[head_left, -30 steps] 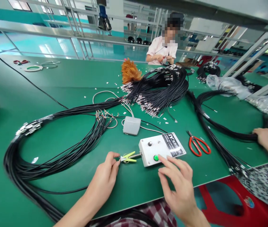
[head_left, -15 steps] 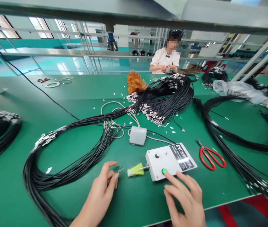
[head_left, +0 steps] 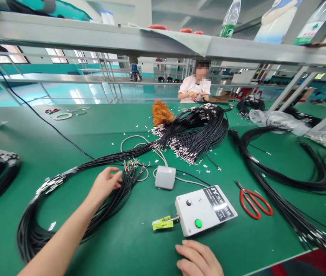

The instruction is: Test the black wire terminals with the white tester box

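Note:
My left hand [head_left: 107, 182] is over the loose end of a black cable bundle [head_left: 125, 184], beside the stripped wire tips. Its fingers are loosely bent and a little apart, with no cable visible in them. Near the table's front edge, my right hand [head_left: 199, 258] is open, fingers stretched and holding nothing. Just beyond it lies a white control box [head_left: 193, 205] with a black knob and a green button [head_left: 198, 223]. A yellow-green clip-like piece [head_left: 163, 223] sits on the metal shaft at the box's left side.
A grey pedal-like block [head_left: 165, 177] with a cord lies behind the box. Red-handled scissors [head_left: 255, 203] rest to its right. More black cable bundles [head_left: 200, 130] and an orange fluffy duster [head_left: 161, 113] are farther back. A person [head_left: 196, 86] works across the table, under a shelf [head_left: 94, 36].
My left hand has moved from beside the clip up and left to the bundle; the wire tip is no longer visible in its fingers. My right hand has left the green button. The view has tilted up.

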Motion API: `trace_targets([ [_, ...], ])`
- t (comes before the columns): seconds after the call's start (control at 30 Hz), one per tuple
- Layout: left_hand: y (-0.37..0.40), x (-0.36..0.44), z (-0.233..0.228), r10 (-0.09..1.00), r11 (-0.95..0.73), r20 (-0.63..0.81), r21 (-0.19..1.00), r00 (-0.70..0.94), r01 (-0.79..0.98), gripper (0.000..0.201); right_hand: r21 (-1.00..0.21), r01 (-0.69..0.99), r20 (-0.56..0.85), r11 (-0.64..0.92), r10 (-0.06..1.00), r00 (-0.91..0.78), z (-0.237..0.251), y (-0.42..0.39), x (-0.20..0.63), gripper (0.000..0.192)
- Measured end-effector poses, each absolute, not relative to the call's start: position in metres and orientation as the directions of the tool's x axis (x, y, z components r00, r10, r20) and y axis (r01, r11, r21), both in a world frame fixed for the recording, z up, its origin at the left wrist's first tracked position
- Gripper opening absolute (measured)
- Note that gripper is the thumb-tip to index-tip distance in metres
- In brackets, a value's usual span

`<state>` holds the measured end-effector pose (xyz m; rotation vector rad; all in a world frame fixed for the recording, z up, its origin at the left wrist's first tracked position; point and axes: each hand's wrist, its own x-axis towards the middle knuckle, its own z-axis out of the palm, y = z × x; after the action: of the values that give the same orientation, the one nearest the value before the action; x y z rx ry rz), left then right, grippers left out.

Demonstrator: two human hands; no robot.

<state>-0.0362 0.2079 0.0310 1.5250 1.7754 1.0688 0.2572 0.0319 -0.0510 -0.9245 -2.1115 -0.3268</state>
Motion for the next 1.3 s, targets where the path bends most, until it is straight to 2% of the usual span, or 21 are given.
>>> trace_targets([
  [0.1,0.172,-0.028,0.026,0.977,-0.038,0.159,0.787,-0.143,0.616,0.037,-0.159,0.698,0.764,0.699,0.535,-0.362,-0.043,0.027,0.254,0.019],
  [0.13,0.151,-0.025,0.026,0.981,-0.098,0.184,0.758,-0.067,0.645,0.032,-0.190,0.689,0.751,0.699,0.556,-0.358,-0.041,0.025,0.254,0.019],
  [0.17,0.128,-0.021,0.027,0.973,-0.223,0.206,0.696,0.108,0.683,0.023,-0.221,0.682,0.729,0.697,0.582,-0.359,-0.040,0.022,0.254,0.020],
  [0.2,0.103,-0.017,0.027,0.930,-0.344,0.142,0.656,0.338,0.672,0.014,-0.252,0.677,0.703,0.691,0.612,-0.362,-0.040,0.019,0.254,0.020],
  [0.23,0.079,-0.014,0.027,0.843,-0.423,0.024,0.647,0.537,0.635,0.013,-0.281,0.675,0.678,0.683,0.639,-0.364,-0.040,0.017,0.255,0.021],
  [0.27,0.057,-0.011,0.024,0.731,-0.457,-0.127,0.639,0.671,0.618,0.014,-0.304,0.673,0.655,0.674,0.661,-0.366,-0.040,0.014,0.255,0.022],
  [0.3,0.037,-0.008,0.020,0.632,-0.498,-0.234,0.607,0.739,0.619,0.017,-0.324,0.673,0.635,0.665,0.680,-0.366,-0.041,0.012,0.256,0.022],
  [0.33,0.021,-0.007,0.015,0.556,-0.567,-0.261,0.576,0.789,0.589,0.018,-0.341,0.672,0.622,0.658,0.694,-0.363,-0.043,0.011,0.256,0.022],
  [0.4,0.002,-0.005,0.004,0.568,-0.613,-0.291,0.475,0.770,0.631,0.023,-0.368,0.668,0.605,0.647,0.712,-0.356,-0.045,0.009,0.257,0.023],
  [0.43,-0.002,-0.004,0.000,0.591,-0.601,-0.289,0.464,0.753,0.650,0.026,-0.379,0.666,0.599,0.643,0.719,-0.354,-0.046,0.009,0.257,0.023],
  [0.47,-0.003,-0.004,-0.001,0.618,-0.560,-0.295,0.485,0.729,0.671,0.027,-0.391,0.661,0.592,0.641,0.725,-0.352,-0.047,0.009,0.258,0.023],
  [0.57,0.007,-0.004,0.008,0.649,-0.321,-0.358,0.671,0.671,0.669,0.027,-0.440,0.635,0.577,0.635,0.742,-0.342,-0.045,0.010,0.258,0.025],
  [0.67,0.019,-0.001,0.021,0.705,-0.099,-0.405,0.757,0.583,0.646,0.017,-0.583,0.563,0.537,0.586,0.798,-0.275,-0.036,0.007,0.252,0.026],
  [0.73,0.023,0.003,0.024,0.755,-0.052,-0.379,0.779,0.535,0.625,0.011,-0.751,0.455,0.440,0.478,0.877,-0.194,-0.027,0.005,0.244,0.022],
  [0.8,0.026,0.009,0.024,0.794,-0.054,-0.325,0.804,0.514,0.592,0.010,-0.904,0.310,0.264,0.294,0.955,-0.134,-0.018,0.002,0.234,0.014],
  [0.87,0.027,0.015,0.022,0.818,-0.059,-0.282,0.826,0.502,0.561,0.013,-0.982,0.173,0.059,0.080,0.990,-0.125,-0.012,0.002,0.224,0.010],
  [0.93,0.029,0.020,0.020,0.839,-0.053,-0.255,0.841,0.481,0.538,0.017,-0.994,0.057,-0.098,-0.091,0.985,-0.139,-0.011,0.003,0.216,0.018],
  [1.0,0.030,0.023,0.020,0.858,-0.040,-0.240,0.850,0.453,0.525,0.019,-0.982,-0.044,-0.178,-0.186,0.973,-0.147,-0.011,0.006,0.211,0.026],
  [1.1,0.030,0.024,0.020,0.883,-0.049,-0.198,0.863,0.425,0.503,0.022,-0.966,-0.137,-0.197,-0.218,0.968,-0.152,-0.013,0.010,0.207,0.031],
  [1.3,0.027,0.022,0.019,0.910,0.018,-0.185,0.911,0.370,0.411,0.028,-0.954,-0.173,-0.219,-0.243,0.965,-0.143,-0.009,0.017,0.200,0.036],
])
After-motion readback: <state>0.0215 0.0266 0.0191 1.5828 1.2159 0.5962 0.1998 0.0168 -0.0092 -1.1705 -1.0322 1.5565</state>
